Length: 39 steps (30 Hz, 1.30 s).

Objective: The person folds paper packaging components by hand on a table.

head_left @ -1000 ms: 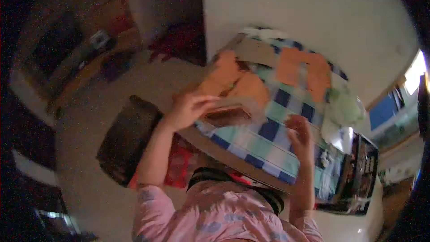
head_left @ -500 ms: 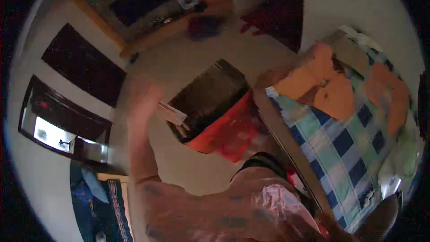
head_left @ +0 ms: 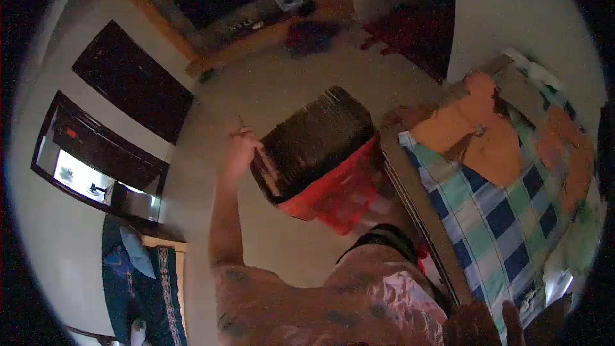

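- Left hand [head_left: 240, 152] curls at the dark bin's [head_left: 314, 134] rim; cannot tell if it grips anything.
- The pale flat piece there a moment ago no longer shows, probably released inside.
- Bin sits on the floor [head_left: 275, 250] beside the bed [head_left: 500, 218]; right hand [head_left: 474, 325] near bed, state unclear.

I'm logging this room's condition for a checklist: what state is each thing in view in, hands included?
left hand, fingers bent, beside the dark box; grip unclear
right hand, dim, partly in frame; grip unclear
dark box, on the floor; open or closed unclear
orange pieces, spread on the checked sheet
checked sheet, laid out, partly covered
window, bright; open or shut unclear
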Each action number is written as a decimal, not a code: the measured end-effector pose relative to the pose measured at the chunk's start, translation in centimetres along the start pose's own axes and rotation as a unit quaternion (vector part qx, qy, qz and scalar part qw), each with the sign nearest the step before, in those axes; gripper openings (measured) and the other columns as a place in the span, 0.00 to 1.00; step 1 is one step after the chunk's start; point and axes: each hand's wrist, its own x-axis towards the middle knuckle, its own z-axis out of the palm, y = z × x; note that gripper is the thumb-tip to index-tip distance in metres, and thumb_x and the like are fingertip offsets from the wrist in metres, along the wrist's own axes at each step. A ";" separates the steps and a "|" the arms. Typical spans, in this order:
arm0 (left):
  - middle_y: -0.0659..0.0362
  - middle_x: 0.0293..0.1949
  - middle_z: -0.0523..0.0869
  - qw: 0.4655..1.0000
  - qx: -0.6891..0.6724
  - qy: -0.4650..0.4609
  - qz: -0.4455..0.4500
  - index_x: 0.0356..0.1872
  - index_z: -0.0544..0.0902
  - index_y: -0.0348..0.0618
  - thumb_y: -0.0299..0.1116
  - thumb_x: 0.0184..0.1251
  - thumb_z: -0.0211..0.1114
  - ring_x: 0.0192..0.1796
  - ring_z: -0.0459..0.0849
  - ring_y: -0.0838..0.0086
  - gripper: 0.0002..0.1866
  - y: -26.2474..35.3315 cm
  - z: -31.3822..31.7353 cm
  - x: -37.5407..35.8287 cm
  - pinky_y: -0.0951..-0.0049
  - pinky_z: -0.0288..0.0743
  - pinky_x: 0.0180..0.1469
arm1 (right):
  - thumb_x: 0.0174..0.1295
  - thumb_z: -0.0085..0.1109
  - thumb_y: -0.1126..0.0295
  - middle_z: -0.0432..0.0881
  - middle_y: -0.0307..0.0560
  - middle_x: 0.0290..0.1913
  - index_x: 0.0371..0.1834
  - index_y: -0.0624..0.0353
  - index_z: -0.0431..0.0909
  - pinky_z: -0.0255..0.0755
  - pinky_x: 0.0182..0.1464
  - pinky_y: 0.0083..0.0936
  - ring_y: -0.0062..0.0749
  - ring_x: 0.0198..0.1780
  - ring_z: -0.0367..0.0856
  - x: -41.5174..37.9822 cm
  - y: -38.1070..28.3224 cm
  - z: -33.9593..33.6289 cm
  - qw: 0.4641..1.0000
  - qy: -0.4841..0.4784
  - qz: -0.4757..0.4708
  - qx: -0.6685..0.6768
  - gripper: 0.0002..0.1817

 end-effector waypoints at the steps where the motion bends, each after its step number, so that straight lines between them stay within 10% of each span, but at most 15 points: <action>1: 0.56 0.37 0.86 0.998 -0.059 0.002 -0.035 0.23 0.86 0.48 0.18 0.42 0.59 0.52 0.79 0.62 0.12 -1.1 1.1 -0.5 0.58 0.71 0.57 | 0.54 0.58 0.67 0.78 0.53 0.51 0.48 0.58 0.75 0.65 0.60 0.38 0.43 0.55 0.75 -0.2 -0.1 0.0 1.000 0.006 -0.001 -0.002 0.18; 8: 0.51 0.54 0.81 0.908 -0.345 -0.069 -0.228 0.36 0.87 0.46 0.13 0.45 0.58 0.62 0.73 0.57 0.19 -6.2 19.2 -2.2 0.60 0.69 0.63 | 0.55 0.56 0.65 0.77 0.55 0.52 0.48 0.58 0.75 0.64 0.61 0.39 0.44 0.56 0.74 0.3 1.8 0.4 1.000 0.006 -0.008 0.005 0.18; 12: 0.50 0.57 0.78 0.985 -0.137 -0.042 -0.097 0.46 0.85 0.45 0.14 0.49 0.59 0.62 0.73 0.56 0.22 -4.4 19.0 -3.1 0.61 0.67 0.64 | 0.55 0.56 0.64 0.76 0.56 0.52 0.48 0.58 0.75 0.63 0.62 0.40 0.45 0.57 0.73 1.1 2.1 0.7 1.000 0.001 -0.018 -0.009 0.18; 16: 0.50 0.57 0.77 0.916 -0.375 0.063 -0.131 0.50 0.81 0.42 0.16 0.54 0.56 0.60 0.75 0.55 0.21 -5.0 23.2 -2.1 0.62 0.71 0.60 | 0.55 0.55 0.62 0.76 0.56 0.53 0.48 0.58 0.75 0.62 0.63 0.41 0.46 0.58 0.73 2.0 2.5 0.6 0.999 -0.015 -0.019 -0.027 0.18; 20: 0.50 0.58 0.76 0.979 -0.182 0.046 -0.074 0.52 0.80 0.42 0.20 0.58 0.56 0.57 0.77 0.54 0.19 1.5 17.5 4.6 0.62 0.75 0.56 | 0.55 0.54 0.61 0.75 0.57 0.54 0.48 0.58 0.74 0.61 0.63 0.42 0.46 0.59 0.72 3.1 3.9 -1.1 0.997 -0.054 -0.006 -0.062 0.19; 25: 0.51 0.56 0.77 0.954 -0.277 0.075 0.084 0.50 0.80 0.42 0.25 0.62 0.56 0.60 0.74 0.56 0.15 18.8 11.2 12.9 0.61 0.72 0.58 | 0.56 0.53 0.59 0.75 0.58 0.55 0.47 0.58 0.74 0.60 0.64 0.42 0.47 0.60 0.72 5.7 7.3 -4.0 0.972 -0.178 0.053 -0.143 0.19; 28: 0.53 0.55 0.78 0.893 -0.396 0.024 0.213 0.49 0.81 0.43 0.27 0.61 0.59 0.60 0.74 0.58 0.14 29.2 13.4 16.1 0.60 0.69 0.61 | 0.54 0.56 0.61 0.77 0.54 0.50 0.46 0.56 0.76 0.64 0.61 0.42 0.44 0.57 0.74 4.0 15.0 4.8 0.975 0.046 0.077 -0.203 0.17; 32: 0.54 0.57 0.77 0.818 -0.471 0.007 0.330 0.47 0.81 0.43 0.29 0.58 0.62 0.59 0.75 0.60 0.15 43.3 16.9 18.8 0.61 0.67 0.62 | 0.55 0.57 0.59 0.81 0.51 0.44 0.46 0.60 0.76 0.70 0.54 0.40 0.44 0.50 0.78 3.6 12.0 -0.1 0.953 0.113 0.131 -0.247 0.20; 36: 0.53 0.58 0.76 0.821 -0.452 0.099 0.335 0.47 0.81 0.42 0.31 0.58 0.62 0.58 0.74 0.60 0.15 49.2 18.5 20.2 0.60 0.67 0.61 | 0.56 0.59 0.59 0.81 0.53 0.46 0.51 0.61 0.75 0.71 0.53 0.39 0.44 0.51 0.79 3.3 4.6 -8.4 0.926 0.215 0.209 -0.229 0.22; 39: 0.52 0.58 0.76 0.817 -0.477 -0.034 0.322 0.49 0.81 0.41 0.33 0.61 0.60 0.59 0.74 0.59 0.16 52.0 15.3 19.8 0.59 0.66 0.62 | 0.56 0.58 0.60 0.80 0.53 0.46 0.51 0.61 0.76 0.71 0.53 0.38 0.43 0.50 0.79 1.4 4.8 -4.8 0.934 0.285 0.160 -0.142 0.22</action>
